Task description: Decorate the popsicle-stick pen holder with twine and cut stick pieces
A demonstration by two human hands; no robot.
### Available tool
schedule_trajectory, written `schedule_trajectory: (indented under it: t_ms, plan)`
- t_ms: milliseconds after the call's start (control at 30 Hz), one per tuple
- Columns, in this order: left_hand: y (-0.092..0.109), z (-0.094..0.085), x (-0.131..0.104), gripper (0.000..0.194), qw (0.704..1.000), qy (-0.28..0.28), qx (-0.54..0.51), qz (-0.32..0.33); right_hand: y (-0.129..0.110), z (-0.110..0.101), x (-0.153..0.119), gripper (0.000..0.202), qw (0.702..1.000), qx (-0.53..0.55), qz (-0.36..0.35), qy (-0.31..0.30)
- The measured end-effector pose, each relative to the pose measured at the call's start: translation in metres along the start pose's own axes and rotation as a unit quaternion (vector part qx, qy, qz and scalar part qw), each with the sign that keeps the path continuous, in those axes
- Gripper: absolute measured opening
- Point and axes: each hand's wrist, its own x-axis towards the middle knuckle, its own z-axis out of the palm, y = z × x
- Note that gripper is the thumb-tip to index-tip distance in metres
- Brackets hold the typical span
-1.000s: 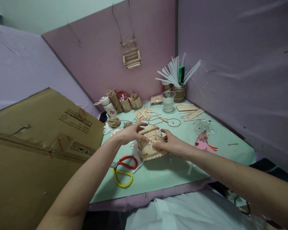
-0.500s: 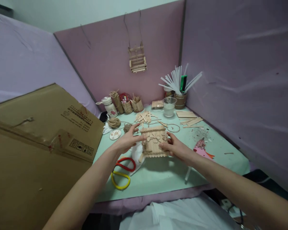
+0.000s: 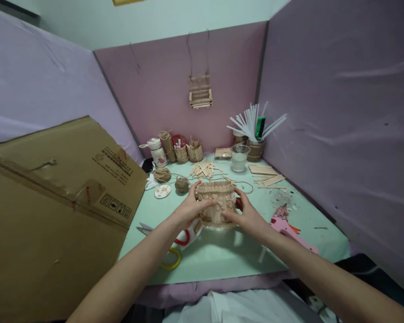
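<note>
Left hand (image 3: pixel 189 209), right hand (image 3: pixel 248 214): grip pinching 1 shared stick-built container (image 3: pixel 218 209); 2 twine balls (image 3: pixel 182 185)

Far side of the wooden-stick piece (image 3: pixel 225 201) out of sight

Green tabletop (image 3: pixel 222 264) with scissors (image 3: pixel 187 237), twine balls (image 3: pixel 182 184) (two), wooden sticks (image 3: pixel 204 169), cup (image 3: pixel 239 159).

The bare left hand (image 3: pixel 187 211), palm turned inward, grips with its thumb (image 3: pixel 207 204) stretched toward the bare right hand (image 3: pixel 248 215). That hand's thumb points back at the left, its fingers (image 3: pixel 241 196) curled beyond it. Behind each hand, a bare forearm (image 3: pixel 138 264) slants outward.
</note>
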Motion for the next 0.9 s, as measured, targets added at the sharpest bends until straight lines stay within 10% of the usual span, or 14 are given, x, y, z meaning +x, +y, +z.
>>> schedule_trajectory:
  t_ms: [900]
  plan:
    - [-0.006,-0.012,0.008,0.075,0.999,0.013,-0.01,0.05,-0.008,-0.003,0.007,0.092,0.999,-0.033,0.006,0.039]
